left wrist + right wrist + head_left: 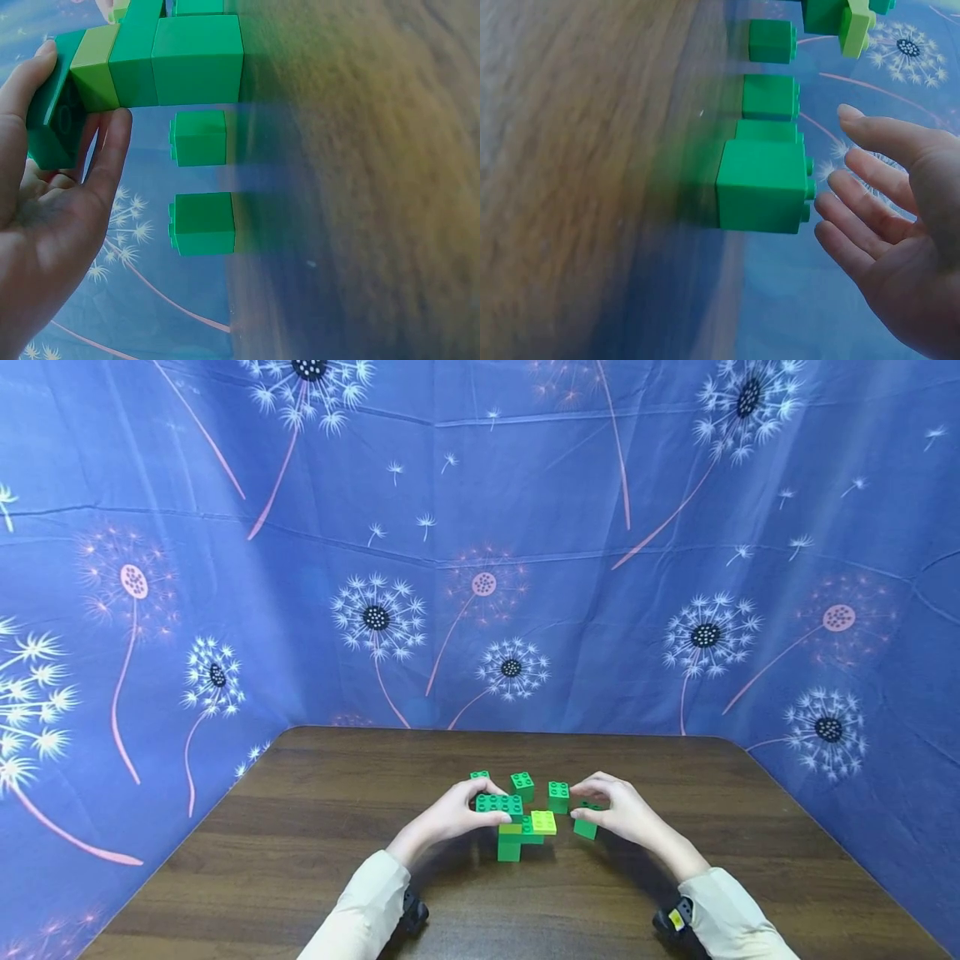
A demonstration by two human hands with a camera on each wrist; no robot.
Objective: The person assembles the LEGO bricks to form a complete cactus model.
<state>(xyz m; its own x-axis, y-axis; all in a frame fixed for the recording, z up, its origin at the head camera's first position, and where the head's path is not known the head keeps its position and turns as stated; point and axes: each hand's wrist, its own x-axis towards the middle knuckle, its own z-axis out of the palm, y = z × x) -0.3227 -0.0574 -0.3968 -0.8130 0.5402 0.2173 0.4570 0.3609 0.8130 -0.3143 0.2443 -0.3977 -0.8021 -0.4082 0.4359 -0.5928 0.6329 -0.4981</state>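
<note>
My left hand (pixel 457 812) grips a long green building brick (pixel 498 807) between thumb and fingers, at the top of a small stack. Under it a lime brick (pixel 96 67) sits on a green layer, with a green brick (pixel 508 851) standing on the table as the base. A second lime brick (pixel 543 822) tops the stack's right side. My right hand (pixel 621 811) holds nothing; its fingers are loosely spread around the studded top of a loose green brick (pixel 761 187). In the right wrist view its fingertips are just off the studs.
Two more loose green bricks (pixel 522 787) (pixel 558 798) stand behind the stack, and another green brick (pixel 479 774) is partly hidden by my left hand. The brown wooden table (pixel 337 777) ends at a blue dandelion-print cloth (pixel 585 635).
</note>
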